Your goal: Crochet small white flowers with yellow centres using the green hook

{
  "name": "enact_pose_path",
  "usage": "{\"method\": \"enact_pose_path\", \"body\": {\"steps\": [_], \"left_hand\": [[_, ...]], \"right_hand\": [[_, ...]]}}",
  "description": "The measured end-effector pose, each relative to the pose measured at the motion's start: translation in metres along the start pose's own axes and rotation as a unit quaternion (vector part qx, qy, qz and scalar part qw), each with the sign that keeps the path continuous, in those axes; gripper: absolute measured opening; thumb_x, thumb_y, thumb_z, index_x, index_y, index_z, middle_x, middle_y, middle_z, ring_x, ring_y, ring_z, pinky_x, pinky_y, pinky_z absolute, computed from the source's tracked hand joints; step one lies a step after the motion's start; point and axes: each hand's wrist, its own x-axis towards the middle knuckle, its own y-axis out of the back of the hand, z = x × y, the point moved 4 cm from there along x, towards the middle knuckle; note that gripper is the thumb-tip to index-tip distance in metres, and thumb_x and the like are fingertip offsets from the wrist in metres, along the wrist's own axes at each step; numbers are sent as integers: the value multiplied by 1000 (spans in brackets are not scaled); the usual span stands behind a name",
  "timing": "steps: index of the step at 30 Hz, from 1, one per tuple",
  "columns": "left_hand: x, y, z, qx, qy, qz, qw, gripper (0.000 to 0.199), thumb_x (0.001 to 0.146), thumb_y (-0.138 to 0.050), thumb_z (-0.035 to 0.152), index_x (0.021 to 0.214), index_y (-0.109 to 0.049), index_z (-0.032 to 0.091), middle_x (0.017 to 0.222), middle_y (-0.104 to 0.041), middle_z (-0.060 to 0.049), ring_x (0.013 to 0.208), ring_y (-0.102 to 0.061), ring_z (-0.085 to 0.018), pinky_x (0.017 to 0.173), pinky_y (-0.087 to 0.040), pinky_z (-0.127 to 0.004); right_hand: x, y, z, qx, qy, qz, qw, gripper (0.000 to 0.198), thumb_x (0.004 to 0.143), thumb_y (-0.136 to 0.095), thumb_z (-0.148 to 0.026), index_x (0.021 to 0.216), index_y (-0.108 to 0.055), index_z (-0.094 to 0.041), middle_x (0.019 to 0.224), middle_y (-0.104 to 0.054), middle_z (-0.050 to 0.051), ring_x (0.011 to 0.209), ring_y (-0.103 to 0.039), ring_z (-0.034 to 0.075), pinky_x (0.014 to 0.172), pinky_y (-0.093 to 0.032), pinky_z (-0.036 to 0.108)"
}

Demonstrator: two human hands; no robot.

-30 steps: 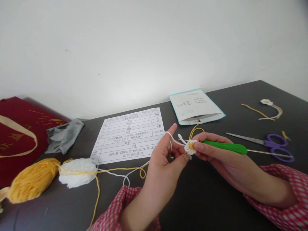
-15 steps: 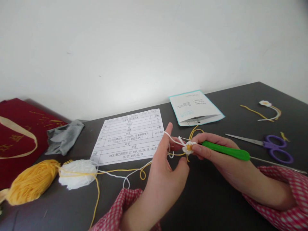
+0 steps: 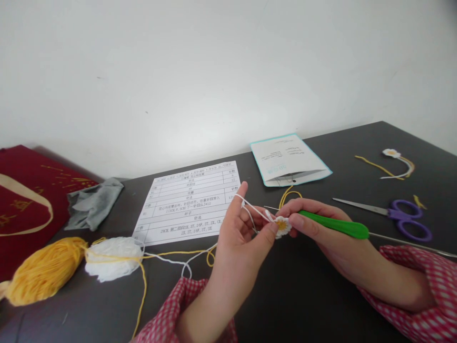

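A small crocheted flower [image 3: 283, 227], white with a yellow centre, is between my two hands above the dark table. My left hand [image 3: 244, 243] pinches its left edge between thumb and fingers, with the index finger raised and white yarn [image 3: 252, 206] running over it to the flower. My right hand [image 3: 314, 221] is closed around the green-handled crochet hook [image 3: 335, 225], its thumb and fingers also at the flower's right edge. The hook's thin metal shaft points left, close to the white loop; its very tip is hard to make out.
Left on the table lie a yellow yarn skein [image 3: 46, 271], a white yarn ball [image 3: 114, 259], a grey cloth [image 3: 94, 202] and a red bag [image 3: 21, 190]. Behind my hands are a printed sheet [image 3: 189, 205] and a white pouch [image 3: 291, 159]. Purple scissors [image 3: 405, 214] and another crocheted flower [image 3: 392, 153] lie right.
My left thumb has come up and closed on the flower, which now faces more toward me with its petals showing. The left index finger has shifted slightly left.
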Motion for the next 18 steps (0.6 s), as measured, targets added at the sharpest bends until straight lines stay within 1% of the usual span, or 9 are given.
{"method": "enact_pose_path", "body": {"steps": [2, 4, 7, 9, 11, 14, 16, 18], "left_hand": [[0, -1, 1, -9, 8, 1, 1000, 92, 70, -82, 16, 149, -35, 24, 74, -68, 5, 70, -64, -11, 70, -54, -25], [1, -2, 1, -14, 20, -3, 1000, 99, 69, -82, 14, 152, -29, 23, 73, -69, 5, 70, -64, -12, 70, -54, -25], [3, -1, 0, -26, 31, -8, 999, 100, 69, -82, 15, 152, -26, 21, 73, -70, 4, 71, -65, -12, 71, -53, -26], [4, 0, 1, -31, 37, -10, 999, 98, 70, -81, 16, 152, -28, 18, 74, -72, 3, 73, -65, -13, 73, -53, -27], [4, 1, 5, -21, 48, -10, 999, 88, 72, -79, 18, 149, -35, 17, 77, -72, 2, 77, -66, -13, 78, -52, -29], [5, 4, 14, 26, 58, -8, 998, 58, 79, -74, 26, 133, -57, 16, 81, -73, -1, 85, -66, -15, 87, -50, -32], [7, 7, 21, 64, 49, -1, 997, 34, 81, -72, 32, 113, -72, 18, 87, -75, -3, 88, -66, -17, 91, -48, -33], [13, 12, 29, 83, 29, 14, 996, 19, 81, -72, 35, 88, -78, 18, 97, -77, -6, 90, -66, -18, 90, -49, -33]], "right_hand": [[1, -1, -2, -9, -7, -5, 1000, 18, 75, -79, -43, 73, -75, -25, 70, -66, 0, 68, -55, 17, 62, -43, 28], [2, -2, -3, -16, -14, -6, 1000, 17, 75, -79, -39, 69, -73, -24, 66, -63, -1, 65, -52, 16, 60, -40, 28], [4, -2, 0, -6, -28, -7, 1000, 20, 78, -77, -38, 68, -71, -22, 63, -57, -2, 62, -47, 14, 58, -36, 28], [4, -1, 3, 12, -36, -3, 999, 21, 79, -76, -40, 69, -70, -22, 63, -56, -2, 63, -46, 14, 59, -35, 28], [3, -1, 5, 30, -41, 5, 999, 21, 78, -76, -41, 70, -71, -22, 65, -57, -2, 64, -47, 14, 60, -36, 28], [3, 1, 4, 53, -40, 24, 998, 21, 77, -78, -40, 71, -72, -22, 69, -59, -2, 66, -48, 13, 61, -37, 27], [4, 2, 1, 67, -35, 40, 996, 20, 76, -79, -39, 69, -72, -21, 68, -59, -2, 65, -47, 13, 60, -37, 26], [4, 4, -2, 80, -27, 57, 995, 19, 74, -81, -38, 69, -72, -21, 68, -60, -2, 64, -48, 12, 60, -37, 25]]}}
